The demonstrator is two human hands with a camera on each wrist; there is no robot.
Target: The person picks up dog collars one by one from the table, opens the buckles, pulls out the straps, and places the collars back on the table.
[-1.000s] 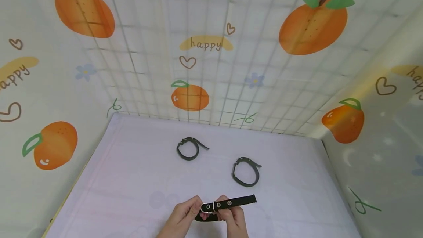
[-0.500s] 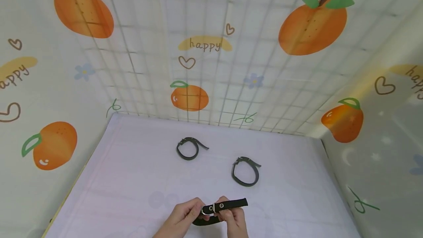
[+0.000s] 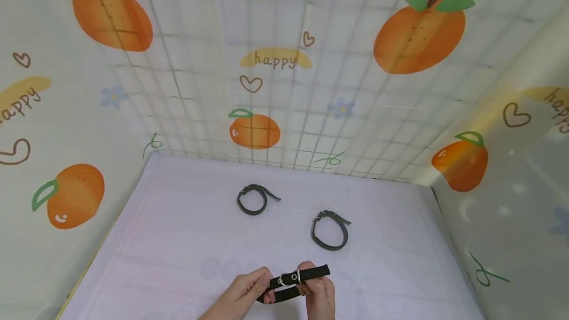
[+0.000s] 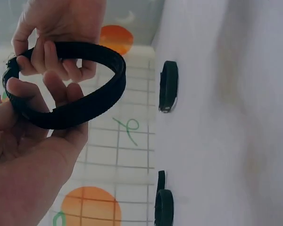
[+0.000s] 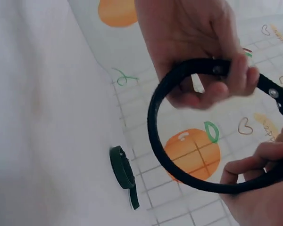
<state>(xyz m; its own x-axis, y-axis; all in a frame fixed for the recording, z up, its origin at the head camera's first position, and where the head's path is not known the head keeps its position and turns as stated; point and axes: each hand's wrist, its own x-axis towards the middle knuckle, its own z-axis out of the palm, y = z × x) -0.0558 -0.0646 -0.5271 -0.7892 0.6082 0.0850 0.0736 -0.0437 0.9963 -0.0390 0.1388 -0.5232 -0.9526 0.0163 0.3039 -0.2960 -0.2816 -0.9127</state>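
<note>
Both hands hold a black collar with metal eyelets, a metal buckle and a ring, bent into a loop above the table. My left hand pinches the band left of the ring, thumb on top. On the other side, my right hand grips it near the buckle, and the strap's tail sticks out rightward past the fingers. From the left wrist, the collar's loop appears rounded, with fingers of both hands curled around it. Eyelets show along the collar in the right wrist view. Fingers partly hide the buckle.
Two more black collars lie buckled into loops on the white table: one collar farther back, another collar nearer and to the right. A grid with a fruit-print cloth stands behind, with cloth walls at both sides.
The tail beyond the buckle has become shorter, with fewer eyelets showing past it. Buckle and ring have shifted slightly right with my right hand. The two collars on the table stayed put.
</note>
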